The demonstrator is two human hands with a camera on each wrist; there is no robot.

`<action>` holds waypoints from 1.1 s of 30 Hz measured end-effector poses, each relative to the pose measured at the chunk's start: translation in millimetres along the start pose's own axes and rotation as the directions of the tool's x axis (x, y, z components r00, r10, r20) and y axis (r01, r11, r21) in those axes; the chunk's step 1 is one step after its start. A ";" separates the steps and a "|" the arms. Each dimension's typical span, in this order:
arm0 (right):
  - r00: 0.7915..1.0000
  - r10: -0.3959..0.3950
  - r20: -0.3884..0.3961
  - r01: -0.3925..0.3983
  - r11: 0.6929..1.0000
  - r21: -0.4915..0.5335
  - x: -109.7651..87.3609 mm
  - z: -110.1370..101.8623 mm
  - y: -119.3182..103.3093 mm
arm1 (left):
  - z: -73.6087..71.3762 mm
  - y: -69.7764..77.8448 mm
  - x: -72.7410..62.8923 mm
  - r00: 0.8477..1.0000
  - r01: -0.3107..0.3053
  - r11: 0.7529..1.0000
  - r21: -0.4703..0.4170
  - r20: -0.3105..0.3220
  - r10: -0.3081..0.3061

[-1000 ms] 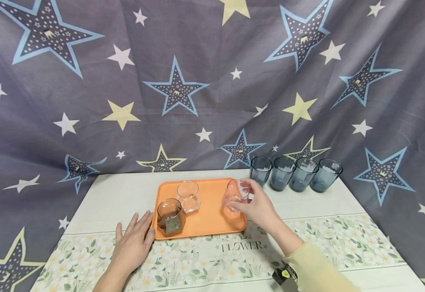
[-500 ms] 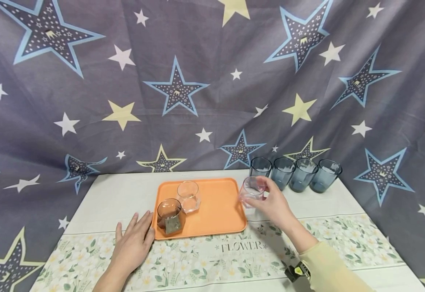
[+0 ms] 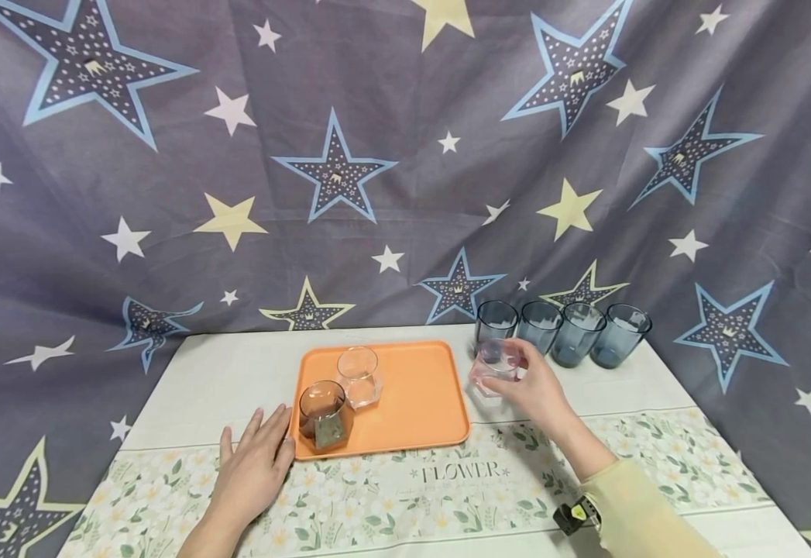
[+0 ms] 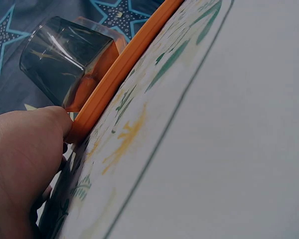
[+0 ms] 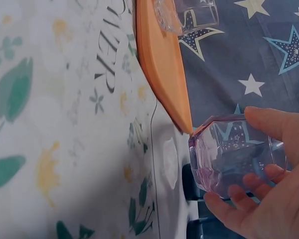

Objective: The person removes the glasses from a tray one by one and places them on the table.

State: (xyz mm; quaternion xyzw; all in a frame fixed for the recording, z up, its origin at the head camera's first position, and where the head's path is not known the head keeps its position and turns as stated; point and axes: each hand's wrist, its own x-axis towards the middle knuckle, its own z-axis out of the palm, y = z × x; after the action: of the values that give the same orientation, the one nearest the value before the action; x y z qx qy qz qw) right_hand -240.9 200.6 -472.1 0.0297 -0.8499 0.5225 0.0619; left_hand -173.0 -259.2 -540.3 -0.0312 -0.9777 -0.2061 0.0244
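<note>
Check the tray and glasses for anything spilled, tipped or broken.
Nothing stands out. The brown glass and clear glass stand upright on the orange tray, the blue glasses stand in a row, and the right hand grips the pink glass beside the tray. No spill or crack shows.

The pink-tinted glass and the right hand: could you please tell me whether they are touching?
Touching: the right wrist view shows the right hand holding the pink-tinted glass between thumb and fingers.
</note>
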 end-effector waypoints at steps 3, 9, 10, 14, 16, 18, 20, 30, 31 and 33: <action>1.000 0.013 0.000 -0.013 1.000 0.006 1.1 -1.8 2.7 | -1.3 0.0 -1.1 1.000 -0.012 1.000 -0.005 -0.008 0.012; 1.000 0.030 0.004 -0.030 0.999 0.022 3.4 -2.2 9.3 | -0.6 -1.3 -1.1 1.000 -0.014 1.000 -0.005 -0.009 0.014; 0.999 0.034 0.003 -0.034 0.999 0.016 3.6 -2.2 10.3 | -0.4 -1.4 -1.0 1.000 -0.014 1.000 -0.004 -0.009 0.014; 0.999 0.044 -0.002 -0.044 0.999 -0.008 4.3 -2.4 13.3 | -0.1 -2.0 -0.9 1.000 -0.017 1.000 -0.003 -0.012 0.017; 0.999 0.044 -0.001 -0.044 0.999 -0.010 4.8 -2.7 14.4 | -0.2 -2.2 -1.0 1.000 -0.020 1.000 -0.006 -0.014 0.020; 0.999 0.043 0.000 -0.043 0.999 -0.008 5.1 -2.9 15.1 | -0.3 -2.3 -1.1 1.000 -0.024 1.000 -0.007 -0.016 0.024; 0.999 0.041 0.002 -0.041 0.999 -0.012 5.4 -3.1 15.7 | -0.3 -2.5 -1.3 1.000 -0.025 1.000 -0.010 -0.018 0.025; 0.998 0.054 0.020 -0.054 0.998 -0.019 4.9 -3.0 18.5 | -1.5 -1.0 -1.8 1.000 -0.015 1.000 -0.007 -0.013 0.015; 0.998 0.055 0.021 -0.055 0.998 -0.016 4.8 -2.8 19.0 | -1.6 -0.8 -1.8 1.000 -0.014 1.000 -0.007 -0.012 0.014; 0.998 0.057 0.020 -0.057 0.998 -0.007 4.6 -2.1 19.8 | -1.8 -0.5 -1.8 1.000 -0.014 1.000 -0.007 -0.011 0.014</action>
State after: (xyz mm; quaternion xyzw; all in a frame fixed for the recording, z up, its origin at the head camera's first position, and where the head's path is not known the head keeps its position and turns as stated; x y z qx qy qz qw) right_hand -247.5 211.5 -488.1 0.0106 -0.8526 0.5211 0.0384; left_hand -171.2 -260.5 -539.0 -0.0369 -0.9766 -0.2095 0.0312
